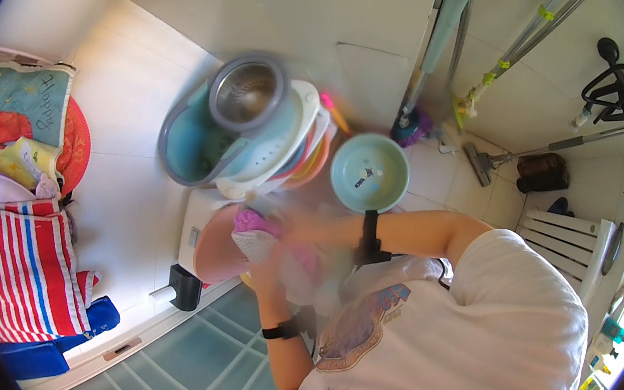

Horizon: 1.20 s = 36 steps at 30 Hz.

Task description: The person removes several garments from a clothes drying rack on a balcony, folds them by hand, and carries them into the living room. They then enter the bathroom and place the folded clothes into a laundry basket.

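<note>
A pink-and-white soft item [255, 234], perhaps cloth, is in my left hand [266, 276]. Its white part has a ridged texture. My right hand [310, 227] is badly blurred against the pink side of that item, so its fingers cannot be made out. More blurred pink and white material [301, 272] hangs below the hands. Just left of them is a pink basin [216, 245], its near side partly covered by the item. A pale green basin [370, 173] sits on the floor beyond my right wrist, with a small patterned patch at its bottom.
Beyond my hands stand stacked basins [267, 142] with a grey-rimmed steel bowl [248, 93] on top. Mops [446, 26] lean against the wall at right. A floor squeegee [480, 164] and white slatted seat [566, 240] are farther right. Striped fabric [20, 269] hangs at left.
</note>
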Motion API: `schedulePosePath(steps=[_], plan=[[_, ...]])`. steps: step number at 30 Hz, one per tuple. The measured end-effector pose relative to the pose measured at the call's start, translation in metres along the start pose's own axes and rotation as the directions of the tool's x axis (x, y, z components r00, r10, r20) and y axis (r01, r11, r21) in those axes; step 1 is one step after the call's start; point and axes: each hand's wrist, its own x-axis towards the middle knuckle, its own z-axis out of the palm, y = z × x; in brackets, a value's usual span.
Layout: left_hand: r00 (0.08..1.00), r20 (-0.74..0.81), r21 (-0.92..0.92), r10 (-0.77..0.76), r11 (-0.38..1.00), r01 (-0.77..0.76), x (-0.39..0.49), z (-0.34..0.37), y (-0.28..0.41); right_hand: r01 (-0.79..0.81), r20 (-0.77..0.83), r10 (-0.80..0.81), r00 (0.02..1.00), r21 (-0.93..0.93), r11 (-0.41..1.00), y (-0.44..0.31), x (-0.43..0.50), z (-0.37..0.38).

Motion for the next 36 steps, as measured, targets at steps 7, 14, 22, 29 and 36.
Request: schedulePosePath(steps=[7,14,22,29,36], plan=[[0.888,0.420,-0.479,-0.186,0.786,0.391,0.007,0.035,0.007,-0.757,0.260,0.809,0.528,0.576,0.309,-0.059,0.016,-0.073],[0.889,0.365,-0.069,-0.278,0.944,0.323,0.096,0.045,-0.111,-0.573,-0.038,0.572,0.819,-0.007,0.820,-0.096,-0.006,-0.084],[0.825,0.297,-0.122,-0.481,0.837,0.533,0.127,0.123,-0.150,-0.021,-0.036,-0.013,0.999,-0.795,0.606,-0.043,-0.015,-0.146],[0.835,0.256,-0.326,-0.487,0.769,0.549,0.211,0.166,-0.140,-0.465,-0.380,0.360,0.852,-0.233,0.854,0.040,0.024,-0.217],[0.970,0.115,0.372,0.212,0.897,-0.240,0.266,0.187,-0.218,-0.543,-0.342,0.449,0.826,-0.268,0.795,0.096,0.027,-0.236]])
